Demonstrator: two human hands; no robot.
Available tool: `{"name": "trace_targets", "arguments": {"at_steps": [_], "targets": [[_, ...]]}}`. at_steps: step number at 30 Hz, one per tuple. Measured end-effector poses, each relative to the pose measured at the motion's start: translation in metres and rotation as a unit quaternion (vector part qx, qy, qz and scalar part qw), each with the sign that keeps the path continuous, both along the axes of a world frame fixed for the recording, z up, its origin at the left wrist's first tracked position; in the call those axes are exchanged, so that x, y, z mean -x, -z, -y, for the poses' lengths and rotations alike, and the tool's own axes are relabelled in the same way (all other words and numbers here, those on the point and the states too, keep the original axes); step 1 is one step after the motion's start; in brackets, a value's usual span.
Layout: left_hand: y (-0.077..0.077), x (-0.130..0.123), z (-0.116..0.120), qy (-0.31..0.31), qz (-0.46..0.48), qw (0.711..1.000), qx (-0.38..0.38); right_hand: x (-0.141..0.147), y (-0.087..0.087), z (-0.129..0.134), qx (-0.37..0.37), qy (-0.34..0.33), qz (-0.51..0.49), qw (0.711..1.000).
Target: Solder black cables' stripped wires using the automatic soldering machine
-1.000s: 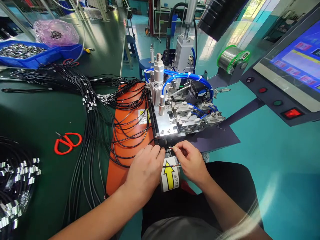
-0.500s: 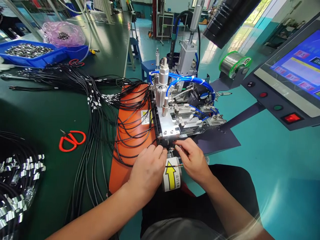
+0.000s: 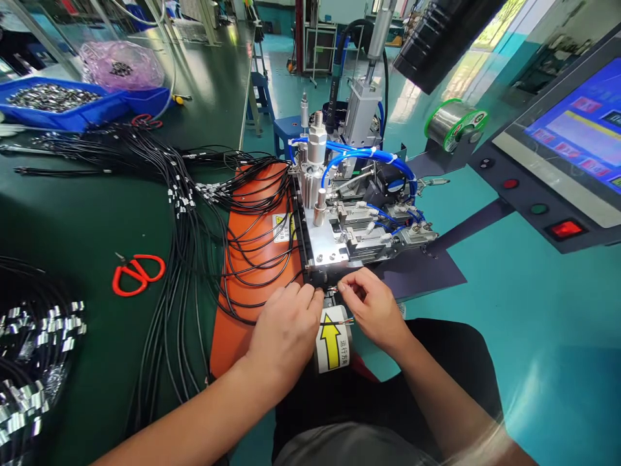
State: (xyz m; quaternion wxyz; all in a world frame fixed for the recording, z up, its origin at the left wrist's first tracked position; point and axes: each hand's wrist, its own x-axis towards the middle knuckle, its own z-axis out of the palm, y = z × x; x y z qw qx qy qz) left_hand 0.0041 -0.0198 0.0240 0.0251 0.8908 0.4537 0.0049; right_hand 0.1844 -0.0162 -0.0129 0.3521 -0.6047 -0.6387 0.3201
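At the near end of the soldering machine [image 3: 324,243], my left hand [image 3: 290,323] is closed round black cable. A cable end with thin coloured wires [image 3: 346,321] sticks out to the right from under its fingers, over a white label with a yellow arrow [image 3: 332,346]. My right hand [image 3: 371,304] is closed in a pinch at the fine bared wires of another cable end, just below the machine's front edge. Its fingertips partly hide those wires. Black cables [image 3: 252,278] run in loops over the orange plate [image 3: 233,343] to the left hand.
Red-handled scissors [image 3: 138,275] and bundles of black cables [image 3: 169,304] with metal ends lie on the dark green table [image 3: 97,213]. A blue tray [image 3: 97,115] of small metal parts stands at the back left. A solder spool [image 3: 453,126] and control screen [image 3: 582,136] are at right.
My right hand's fingers have drawn slightly closer together and down at the wire ends. My left hand stays almost in place.
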Motion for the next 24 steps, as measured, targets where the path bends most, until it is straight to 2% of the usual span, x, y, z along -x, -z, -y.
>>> {"name": "trace_targets", "arguments": {"at_steps": [7,9,11,13,15,17,19,24], "targets": [[0.002,0.002,0.003,-0.057,0.020,0.997,0.051,0.003,-0.001,-0.005,0.115,0.040,-0.033,0.992],[0.001,0.002,0.002,-0.062,0.019,0.997,0.052,0.003,-0.003,-0.002,0.103,0.050,-0.035,0.993],[-0.003,0.002,0.003,-0.064,0.018,0.997,0.046,0.001,-0.008,0.007,0.055,0.058,-0.032,0.996],[-0.008,0.004,0.004,-0.069,0.011,0.997,0.044,0.001,-0.014,0.020,0.002,0.016,-0.038,0.999],[-0.014,0.006,0.005,-0.074,0.006,0.996,0.055,0.002,-0.020,0.034,-0.021,-0.106,-0.056,0.993],[-0.018,0.007,0.005,-0.073,0.002,0.995,0.072,0.007,-0.024,0.044,-0.049,-0.190,-0.083,0.977],[-0.019,0.007,0.005,-0.066,-0.002,0.994,0.092,0.014,-0.025,0.050,-0.086,-0.217,-0.111,0.966],[-0.016,0.008,0.004,-0.056,-0.026,0.989,0.131,0.028,-0.018,0.050,-0.129,-0.209,-0.135,0.960]]}}
